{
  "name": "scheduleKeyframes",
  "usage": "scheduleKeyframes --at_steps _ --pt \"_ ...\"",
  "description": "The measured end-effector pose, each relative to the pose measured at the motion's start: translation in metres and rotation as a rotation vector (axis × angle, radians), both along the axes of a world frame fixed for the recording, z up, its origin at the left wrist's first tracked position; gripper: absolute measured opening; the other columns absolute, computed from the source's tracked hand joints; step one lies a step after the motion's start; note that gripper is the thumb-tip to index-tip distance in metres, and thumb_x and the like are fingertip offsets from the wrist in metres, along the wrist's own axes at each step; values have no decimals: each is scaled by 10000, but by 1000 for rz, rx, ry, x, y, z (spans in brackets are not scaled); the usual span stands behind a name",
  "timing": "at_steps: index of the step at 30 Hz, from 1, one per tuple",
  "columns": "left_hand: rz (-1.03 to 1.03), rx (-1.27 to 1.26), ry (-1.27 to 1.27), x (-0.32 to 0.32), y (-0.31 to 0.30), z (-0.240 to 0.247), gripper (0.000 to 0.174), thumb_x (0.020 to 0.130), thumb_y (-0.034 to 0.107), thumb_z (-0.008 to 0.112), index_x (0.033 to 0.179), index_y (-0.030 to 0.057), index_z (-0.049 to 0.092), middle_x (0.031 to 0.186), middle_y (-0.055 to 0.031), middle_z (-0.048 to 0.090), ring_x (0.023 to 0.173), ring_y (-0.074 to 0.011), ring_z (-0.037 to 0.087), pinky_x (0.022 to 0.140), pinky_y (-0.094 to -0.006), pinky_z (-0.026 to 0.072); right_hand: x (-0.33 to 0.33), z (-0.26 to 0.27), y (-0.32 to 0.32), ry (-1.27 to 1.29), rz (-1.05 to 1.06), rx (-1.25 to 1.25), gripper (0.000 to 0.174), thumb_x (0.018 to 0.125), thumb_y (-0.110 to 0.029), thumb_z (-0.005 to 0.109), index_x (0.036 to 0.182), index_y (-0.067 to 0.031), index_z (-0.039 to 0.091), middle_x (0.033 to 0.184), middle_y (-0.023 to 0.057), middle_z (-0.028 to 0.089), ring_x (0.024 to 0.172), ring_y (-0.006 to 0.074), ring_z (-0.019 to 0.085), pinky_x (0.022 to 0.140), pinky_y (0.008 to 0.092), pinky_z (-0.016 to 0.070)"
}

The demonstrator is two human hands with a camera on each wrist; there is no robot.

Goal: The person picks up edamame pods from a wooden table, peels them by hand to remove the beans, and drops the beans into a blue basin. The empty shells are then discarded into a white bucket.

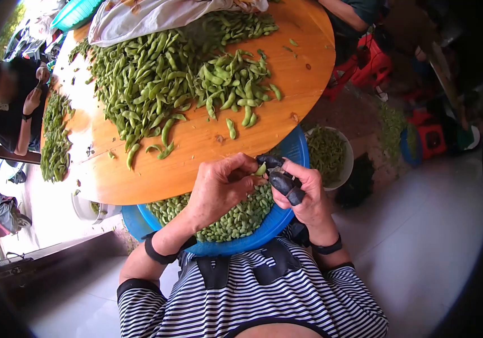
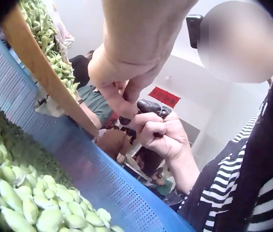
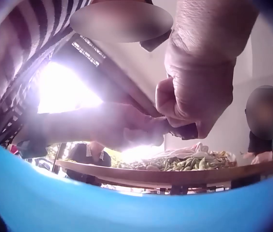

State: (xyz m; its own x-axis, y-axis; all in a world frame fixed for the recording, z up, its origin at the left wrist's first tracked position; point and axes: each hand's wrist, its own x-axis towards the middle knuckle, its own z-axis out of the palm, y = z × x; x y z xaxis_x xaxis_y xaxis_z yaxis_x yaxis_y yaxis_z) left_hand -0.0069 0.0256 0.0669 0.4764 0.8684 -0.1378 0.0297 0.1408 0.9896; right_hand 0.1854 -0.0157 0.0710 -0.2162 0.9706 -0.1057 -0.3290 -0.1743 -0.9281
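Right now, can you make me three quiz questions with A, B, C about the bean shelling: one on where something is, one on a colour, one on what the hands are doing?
1. Where do the shelled beans lie?
A in the basket in front of the person
B on the floor
C in a glass jar

2. What colour is that basket?
A red
B blue
C yellow

3. What are the left hand and right hand doing?
A lying flat and idle
B both pinching one green pod
C holding a knife

Answers:
1 A, the beans fill the basket below the hands.
2 B, its rim and wall are blue.
3 B, fingers of both hands meet on the pod.
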Motion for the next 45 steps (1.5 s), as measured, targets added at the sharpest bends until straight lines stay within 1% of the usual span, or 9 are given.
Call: scheduleKeyframes --at_steps 13,16,18,20,23,28,36,39,45 --pt "39 -129 67 4 0 -1 88 827 52 740 838 -7 677 623 -15 619 538 -47 536 488 -212 426 16 -7 5 -493 40 435 139 716 -60 631 775 24 537 702 66 436 657 154 433 608 305 374" --pt "-22 -356 -124 3 -1 -1 90 842 58 733 827 5 662 660 -45 644 534 -79 576 457 -208 434 16 -10 0 -389 21 229 112 797 -83 598 825 24 580 650 44 453 590 120 420 543 272 350" --pt "-57 -510 -263 4 -2 -4 88 846 55 728 829 12 653 682 -62 657 534 -100 597 441 -207 441 17 -11 -1 283 110 -204 193 917 -150 548 900 35 599 607 7 455 503 71 379 468 228 304" --pt "-70 -758 -641 8 -8 -12 80 840 27 721 853 21 643 713 -79 667 530 -131 618 416 -214 452 14 -13 -1 250 85 -144 320 986 -257 518 964 53 591 580 -27 438 450 33 338 423 194 265" --pt "-18 -624 -561 14 -15 -11 102 844 31 721 844 28 618 726 -53 657 564 -109 611 454 -202 455 14 -10 -1 280 116 -112 339 982 -284 533 938 47 594 617 -30 451 475 42 361 443 199 288" --pt "115 -286 -236 12 -23 -10 131 858 85 727 887 33 611 723 -32 648 584 -93 604 485 -210 450 8 -7 -5 -481 -29 267 159 830 -116 631 831 25 557 724 23 440 604 100 438 526 250 357" --pt "-93 -313 -23 0 -7 -4 248 999 217 544 955 -16 614 739 -50 642 580 -91 573 516 -222 445 7 -15 -7 -415 -4 93 155 740 -50 625 811 26 510 742 81 430 655 188 480 576 299 392" --pt "-122 -305 -54 4 -8 -4 236 1019 204 498 1018 -22 570 723 -23 581 576 -76 506 531 -211 414 -8 -11 -10 -868 -203 510 224 681 -14 606 882 16 511 820 164 437 725 379 505 610 409 426" --pt "69 -290 -14 24 -26 -11 234 973 96 409 1149 -11 521 734 17 466 604 -62 426 531 -205 369 -22 -15 -17 -933 -254 530 249 668 19 614 893 7 507 844 163 431 722 374 511 615 425 421"
